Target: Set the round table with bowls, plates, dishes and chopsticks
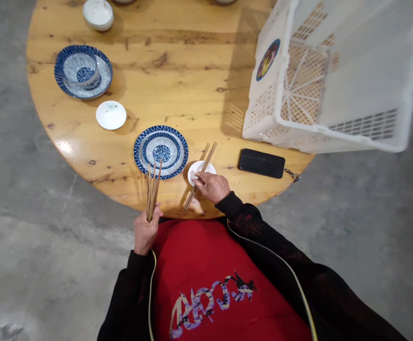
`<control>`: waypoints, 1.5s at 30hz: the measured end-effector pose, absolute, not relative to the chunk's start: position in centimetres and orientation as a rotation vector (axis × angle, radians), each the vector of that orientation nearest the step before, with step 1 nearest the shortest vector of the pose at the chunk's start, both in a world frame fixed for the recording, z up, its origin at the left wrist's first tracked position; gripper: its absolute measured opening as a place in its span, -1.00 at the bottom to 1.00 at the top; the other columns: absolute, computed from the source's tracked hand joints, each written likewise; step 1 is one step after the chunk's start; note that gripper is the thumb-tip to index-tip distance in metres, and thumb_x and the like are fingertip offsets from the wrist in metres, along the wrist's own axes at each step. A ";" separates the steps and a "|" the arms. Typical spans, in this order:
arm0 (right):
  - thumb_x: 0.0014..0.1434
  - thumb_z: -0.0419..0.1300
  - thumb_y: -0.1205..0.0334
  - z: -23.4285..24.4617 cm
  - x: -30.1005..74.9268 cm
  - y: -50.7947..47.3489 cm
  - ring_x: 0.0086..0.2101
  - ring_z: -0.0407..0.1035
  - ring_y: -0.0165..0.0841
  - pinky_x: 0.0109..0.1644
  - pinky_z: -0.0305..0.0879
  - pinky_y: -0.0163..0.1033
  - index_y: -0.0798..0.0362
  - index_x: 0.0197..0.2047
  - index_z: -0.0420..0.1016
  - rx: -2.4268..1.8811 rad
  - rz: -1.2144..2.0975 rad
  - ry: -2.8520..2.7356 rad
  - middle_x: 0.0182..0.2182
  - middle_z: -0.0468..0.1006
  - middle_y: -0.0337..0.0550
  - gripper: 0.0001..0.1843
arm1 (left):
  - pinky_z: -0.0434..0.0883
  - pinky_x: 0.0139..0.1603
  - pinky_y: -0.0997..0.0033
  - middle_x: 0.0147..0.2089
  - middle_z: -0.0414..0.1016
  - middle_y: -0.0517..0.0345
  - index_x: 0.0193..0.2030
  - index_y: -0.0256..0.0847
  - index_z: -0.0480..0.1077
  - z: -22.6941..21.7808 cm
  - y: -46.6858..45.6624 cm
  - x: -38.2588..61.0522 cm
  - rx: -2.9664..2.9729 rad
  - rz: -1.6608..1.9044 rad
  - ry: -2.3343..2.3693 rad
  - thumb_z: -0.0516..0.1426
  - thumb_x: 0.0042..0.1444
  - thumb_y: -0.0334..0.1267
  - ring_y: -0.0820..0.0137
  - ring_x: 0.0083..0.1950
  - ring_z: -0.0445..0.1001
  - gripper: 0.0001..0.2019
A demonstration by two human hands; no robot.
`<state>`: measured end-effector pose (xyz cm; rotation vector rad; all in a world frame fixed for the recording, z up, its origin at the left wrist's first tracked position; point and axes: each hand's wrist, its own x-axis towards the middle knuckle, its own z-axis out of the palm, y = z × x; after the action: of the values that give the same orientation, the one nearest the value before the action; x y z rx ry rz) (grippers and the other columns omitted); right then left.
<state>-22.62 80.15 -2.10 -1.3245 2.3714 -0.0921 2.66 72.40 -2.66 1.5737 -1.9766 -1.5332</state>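
My left hand (145,232) is closed around a bundle of wooden chopsticks (153,189), held upright at the near edge of the round wooden table (178,71). My right hand (212,186) pinches a pair of chopsticks (202,173) that lies slanted across a small white dish (197,168). A blue-and-white patterned plate (161,151) sits just left of that dish, between my two hands.
A black phone (261,163) lies right of my right hand. A white plastic crate (320,76) rests tilted on the table's right side. Farther left stand a small white saucer (111,115), a blue bowl on a plate (83,71) and a white bowl (98,13).
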 end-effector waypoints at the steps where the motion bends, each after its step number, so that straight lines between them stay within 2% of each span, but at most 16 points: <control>1: 0.34 0.07 0.06 -2.1 -22.6 80.2 -0.18 0.56 -0.17 -0.26 0.29 -0.25 -0.05 0.08 0.59 -1.318 -0.097 2.376 -0.10 0.69 -0.07 -0.62 | 0.47 0.06 0.29 -0.01 0.66 -0.05 -0.37 -0.18 0.54 -2.6 72.4 2.6 1.576 -1.531 -1.977 0.10 0.23 0.01 0.17 0.06 0.60 -0.65; 6: 0.32 0.10 -0.02 -1.5 -22.6 80.6 -0.26 0.57 -0.16 -0.28 0.27 -0.24 -0.04 0.19 0.53 -1.273 -0.214 2.423 -0.24 0.71 -0.08 -0.53 | 0.48 0.00 0.33 -0.01 0.65 -0.06 -0.38 -0.19 0.54 -2.1 72.4 2.5 1.575 -1.520 -1.978 0.10 0.23 0.01 0.19 0.04 0.61 -0.65; 12: 0.31 0.06 -0.04 0.3 -23.2 82.7 -0.41 0.53 -0.25 -0.26 0.31 -0.24 0.07 0.00 0.63 -1.134 -0.661 2.573 -0.42 0.66 -0.07 -0.53 | 0.47 0.00 0.36 -0.02 0.66 -0.01 -0.38 -0.17 0.54 -0.2 71.3 1.8 1.517 -1.534 -2.016 0.07 0.25 0.00 0.25 -0.05 0.62 -0.64; 17: 0.29 0.08 -0.04 1.5 -20.7 84.3 -0.50 0.48 -0.31 -0.31 0.37 -0.25 0.01 -0.13 0.63 -0.881 -1.037 2.432 -0.49 0.60 -0.17 -0.61 | 0.49 -0.09 0.40 -0.06 0.66 0.00 -0.41 -0.19 0.50 1.4 69.8 -0.3 1.300 -1.687 -2.089 0.04 0.28 0.04 0.32 -0.15 0.61 -0.59; 24: 0.30 0.07 0.06 1.8 -14.0 85.1 -0.41 0.54 -0.27 -0.25 0.45 -0.22 -0.04 -0.14 0.62 -0.811 -1.155 2.178 -0.46 0.63 -0.17 -0.68 | 0.50 -0.20 0.40 -0.32 0.64 -0.01 -0.33 -0.22 0.55 1.1 68.6 -2.1 1.124 -1.815 -2.143 0.04 0.27 0.10 0.28 -0.23 0.61 -0.55; 28: 0.31 0.06 0.07 1.5 -13.1 85.9 -0.36 0.58 -0.24 -0.21 0.48 -0.19 -0.07 -0.14 0.62 -0.877 -1.123 2.133 -0.44 0.64 -0.16 -0.69 | 0.47 -0.26 0.42 -0.35 0.61 0.03 -0.24 -0.23 0.56 1.0 68.6 -1.0 1.170 -1.767 -2.119 0.04 0.26 0.11 0.33 -0.32 0.58 -0.55; 31: 0.32 0.06 0.09 1.2 -13.2 86.7 -0.34 0.59 -0.22 -0.20 0.49 -0.18 -0.05 -0.14 0.62 -0.913 -1.134 2.151 -0.41 0.66 -0.13 -0.69 | 0.39 -0.42 0.47 -0.37 0.58 0.08 -0.21 -0.25 0.56 1.5 69.5 0.6 1.258 -1.721 -2.075 0.05 0.26 0.11 0.44 -0.47 0.46 -0.55; 35: 0.33 0.05 0.13 0.5 -12.8 88.5 -0.34 0.59 -0.22 -0.19 0.49 -0.17 -0.02 -0.14 0.62 -1.003 -1.152 2.124 -0.37 0.67 -0.10 -0.70 | 0.17 -0.61 0.49 -0.48 0.44 0.19 -0.22 -0.24 0.53 2.1 72.4 2.4 1.362 -1.734 -1.949 0.08 0.24 0.12 0.54 -0.61 0.18 -0.57; 38: 0.32 0.05 0.13 -0.1 -11.8 91.1 -0.36 0.59 -0.23 -0.22 0.49 -0.19 -0.01 -0.14 0.61 -1.027 -1.175 2.109 -0.37 0.68 -0.09 -0.70 | 0.04 -0.65 0.50 -0.53 0.34 0.25 -0.28 -0.24 0.50 2.5 75.2 3.0 1.361 -1.843 -1.789 0.12 0.20 0.15 0.58 -0.64 0.08 -0.57; 45: 0.29 0.09 0.06 -0.2 -10.0 97.0 -0.50 0.51 -0.31 -0.46 0.41 -0.29 0.05 -0.18 0.62 -0.773 -1.394 2.025 -0.49 0.61 -0.14 -0.67 | -0.08 -0.64 0.54 -0.51 0.36 0.26 -0.22 -0.28 0.48 4.8 81.3 1.8 1.099 -2.187 -1.681 0.16 0.19 0.12 0.68 -0.68 0.03 -0.58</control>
<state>-10.05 97.01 -0.23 -0.7732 2.0248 -1.3939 1.83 81.26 4.76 1.0994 -1.6813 -2.1873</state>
